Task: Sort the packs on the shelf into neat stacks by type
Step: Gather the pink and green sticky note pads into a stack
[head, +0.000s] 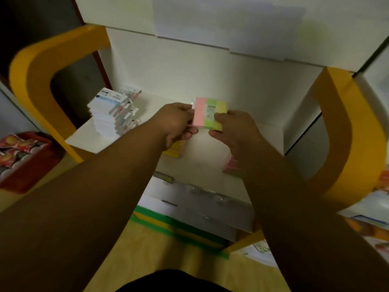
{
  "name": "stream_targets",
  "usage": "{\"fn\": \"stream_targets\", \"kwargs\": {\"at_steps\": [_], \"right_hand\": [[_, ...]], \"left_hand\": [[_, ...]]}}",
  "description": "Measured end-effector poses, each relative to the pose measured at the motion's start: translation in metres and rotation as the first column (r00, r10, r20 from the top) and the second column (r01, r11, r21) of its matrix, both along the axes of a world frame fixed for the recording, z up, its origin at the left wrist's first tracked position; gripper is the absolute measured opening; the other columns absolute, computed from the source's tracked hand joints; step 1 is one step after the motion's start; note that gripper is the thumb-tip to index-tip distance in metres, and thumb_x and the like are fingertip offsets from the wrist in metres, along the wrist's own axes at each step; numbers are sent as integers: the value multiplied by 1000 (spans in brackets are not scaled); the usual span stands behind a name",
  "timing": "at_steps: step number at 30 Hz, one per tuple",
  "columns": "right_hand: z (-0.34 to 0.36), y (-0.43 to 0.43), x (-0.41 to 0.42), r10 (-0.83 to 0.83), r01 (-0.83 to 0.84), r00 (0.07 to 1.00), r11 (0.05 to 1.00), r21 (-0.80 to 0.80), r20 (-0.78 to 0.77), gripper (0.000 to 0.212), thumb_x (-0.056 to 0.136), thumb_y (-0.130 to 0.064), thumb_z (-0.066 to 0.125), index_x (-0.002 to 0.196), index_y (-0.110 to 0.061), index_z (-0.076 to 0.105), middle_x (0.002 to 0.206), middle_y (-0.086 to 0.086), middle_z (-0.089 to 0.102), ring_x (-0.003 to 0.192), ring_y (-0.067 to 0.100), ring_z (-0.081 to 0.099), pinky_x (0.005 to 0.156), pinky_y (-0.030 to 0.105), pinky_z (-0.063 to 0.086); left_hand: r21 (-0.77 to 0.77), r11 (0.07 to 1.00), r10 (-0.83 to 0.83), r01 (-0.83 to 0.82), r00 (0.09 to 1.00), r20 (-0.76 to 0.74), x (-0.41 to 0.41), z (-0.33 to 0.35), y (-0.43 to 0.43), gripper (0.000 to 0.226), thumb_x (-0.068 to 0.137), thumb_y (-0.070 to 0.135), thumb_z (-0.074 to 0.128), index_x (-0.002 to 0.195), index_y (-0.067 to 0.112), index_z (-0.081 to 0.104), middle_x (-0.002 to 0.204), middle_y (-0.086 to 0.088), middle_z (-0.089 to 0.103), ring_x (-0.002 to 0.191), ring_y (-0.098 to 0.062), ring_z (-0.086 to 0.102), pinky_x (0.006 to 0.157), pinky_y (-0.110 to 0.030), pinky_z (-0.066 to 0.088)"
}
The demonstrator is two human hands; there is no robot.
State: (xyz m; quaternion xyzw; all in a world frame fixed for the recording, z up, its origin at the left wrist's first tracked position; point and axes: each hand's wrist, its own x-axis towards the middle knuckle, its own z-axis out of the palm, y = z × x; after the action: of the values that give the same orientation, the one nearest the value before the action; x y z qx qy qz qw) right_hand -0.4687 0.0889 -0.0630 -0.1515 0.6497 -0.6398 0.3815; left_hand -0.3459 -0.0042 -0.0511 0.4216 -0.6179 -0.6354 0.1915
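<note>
Above the shelf [202, 161], a striped pack [208, 114] is gripped by the left hand [176, 123] and right hand [231, 129]. A white stack [105, 119] is built far left; a yellow pack [173, 150] and pink pack [231, 167] seem unsorted.

Green tape [181, 232]: strip on yellow floor [147, 262], running diagonally.

Just above the tape: grey-white flat boards [189, 216], layered. Clear plastic bubbles [219, 199] on top of them; contents too blurred to tell.

Far left of the tape, higher: red bin [25, 178], on the floor. Holds red-and-white printed packets [14, 148], packed close.

Right of the tape: printed sheets [368, 222], white with orange and blue, partly cut by the frame edge.

Up-left of the tape: yellow arch [27, 76], broad and curved. A second yellow arch [345, 127] up-right.

Far up-left of the tape: dark wall [31, 22], unlit.
</note>
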Motion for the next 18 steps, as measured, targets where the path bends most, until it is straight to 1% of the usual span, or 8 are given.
{"fn": "stream_targets", "kwargs": {"at_steps": [2, 5, 6, 8, 12, 15, 17, 18], "right_hand": [[-4, 10, -8, 1, 5, 995, 998, 63, -95, 7, 97, -15, 61, 90, -14, 62, 96, 7, 64, 80, 19, 62, 58, 27, 55], [-7, 26, -25, -57, 71, 986, 994, 84, -158, 7, 96, -15, 59, 95, -14, 66, 84, 6, 60, 66, 16, 53, 49, 24, 42], [-9, 31, -32, -90, 106, 983, 990, 91, -163, 8, 96, -15, 58, 97, -13, 66, 83, 6, 60, 65, 15, 53, 50, 25, 42], [-13, 40, -44, -152, 173, 974, 977, 122, -171, 10, 96, -16, 57, 98, -13, 66, 87, 7, 62, 65, 15, 55, 56, 27, 46], [-33, 52, -58, -217, 255, 955, 948, 189, -202, 26, 96, -18, 55, 121, -13, 57, 102, 7, 65, 79, 20, 65, 62, 32, 55], [-45, 59, -61, -189, 254, 945, 938, 237, -266, 35, 98, -22, 57, 131, -16, 49, 107, 3, 62, 91, 24, 65, 69, 37, 57], [-50, 62, -61, -136, 249, 920, 928, 279, -368, 36, 97, -25, 59, 131, -15, 52, 112, 5, 63, 94, 26, 65, 79, 43, 60], [-51, 63, -60, -109, 250, 901, 922, 295, -420, 36, 96, -27, 60, 129, -14, 54, 115, 7, 64, 95, 26, 66, 83, 45, 60]], "left_hand": [[16, 999, 37, -37, 999, -15, -5, -1, 6, 29, 100, 20, 53, 129, 14, 54, 91, -11, 70, 64, -13, 64, 55, -23, 54], [5, 996, 92, -92, 993, -67, -15, -5, 20, 17, 102, 12, 48, 113, 10, 60, 82, -12, 64, 60, -14, 57, 53, -21, 55], [1, 993, 118, -118, 990, -81, -18, -7, 24, 16, 103, 10, 45, 108, 10, 60, 85, -13, 63, 60, -15, 56, 52, -21, 54], [-11, 983, 179, -181, 979, -95, -22, -11, 26, 18, 103, 9, 42, 113, 9, 57, 92, -15, 62, 59, -16, 54, 50, -22, 53], [-22, 962, 269, -274, 955, -122, -24, -11, 22, 24, 101, 5, 38, 118, 9, 54, 90, -12, 63, 58, -16, 55, 53, -25, 54], [-46, 975, 213, -218, 972, -101, -28, -10, 28, 20, 101, 5, 38, 100, 14, 56, 87, -10, 62, 59, -16, 55, 54, -24, 54], [-62, 984, 162, -167, 984, -77, -33, -13, 33, 24, 101, 6, 38, 88, 17, 56, 82, -11, 61, 57, -16, 54, 52, -24, 53], [-68, 988, 138, -142, 989, -59, -36, -15, 36, 23, 101, 7, 39, 90, 16, 56, 81, -11, 60, 56, -17, 55, 52, -25, 53]]}}
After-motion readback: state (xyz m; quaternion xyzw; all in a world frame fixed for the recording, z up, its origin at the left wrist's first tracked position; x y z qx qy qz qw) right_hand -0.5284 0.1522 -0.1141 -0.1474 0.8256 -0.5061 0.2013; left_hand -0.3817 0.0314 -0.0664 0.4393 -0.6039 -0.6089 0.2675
